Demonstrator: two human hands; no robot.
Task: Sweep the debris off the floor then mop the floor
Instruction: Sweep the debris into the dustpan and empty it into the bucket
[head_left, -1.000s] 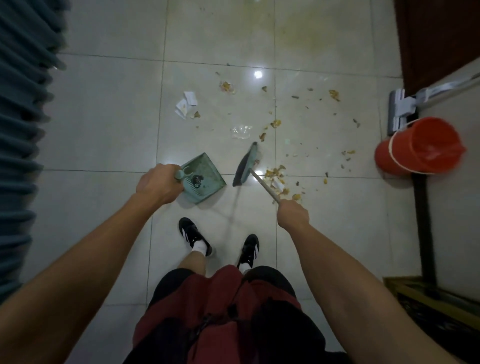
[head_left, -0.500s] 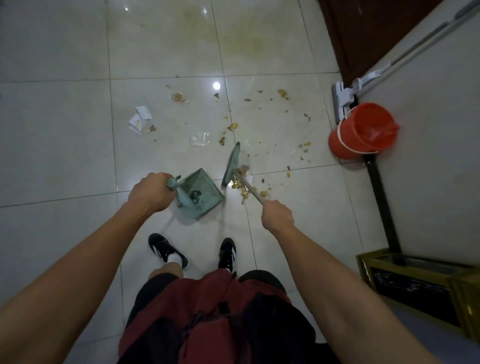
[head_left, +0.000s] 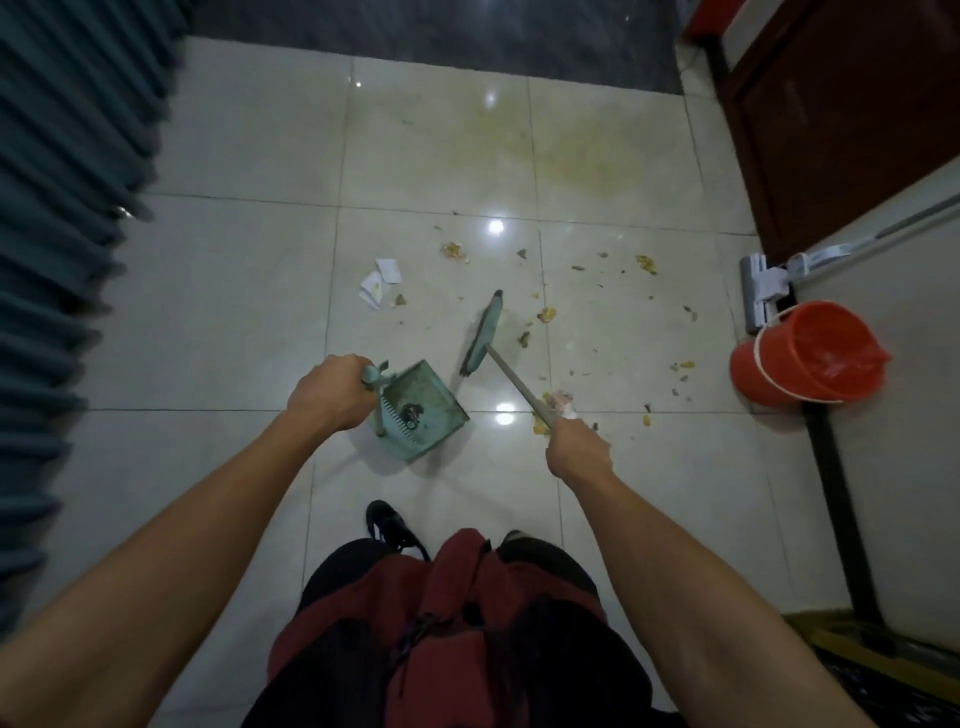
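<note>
Teal plastic dustpan (head_left: 422, 410) sits on the pale floor tiles (head_left: 249, 312), mouth toward the right; inside it, a small dark clump of dirt near the comb teeth, otherwise bare. Left hand (head_left: 327, 392) is curled tight round the dustpan's handle at its left end. Right hand (head_left: 577, 449) is wrapped round the shaft of the broom (head_left: 485, 335); the teal broom head stands just beyond the dustpan, to the far right of its mouth, not touching it.

Red bucket (head_left: 808, 356) stands at the right by the wall, with a white rim band; contents cannot be made out apart from a faint sheen inside. Mop (head_left: 761, 288) has its grey head on the floor just behind the bucket, with its handle leaning up along the wall.

Debris (head_left: 550, 410): yellowish crumbs and a pinkish scrap in a small pile just beside the right hand, under the broom shaft. More crumbs are scattered over the tiles to the far right, between broom and bucket. White paper scraps (head_left: 382, 283) lie apart, far left of the broom head. Yellowish stain (head_left: 571, 156) is spread on the far tiles.
</note>
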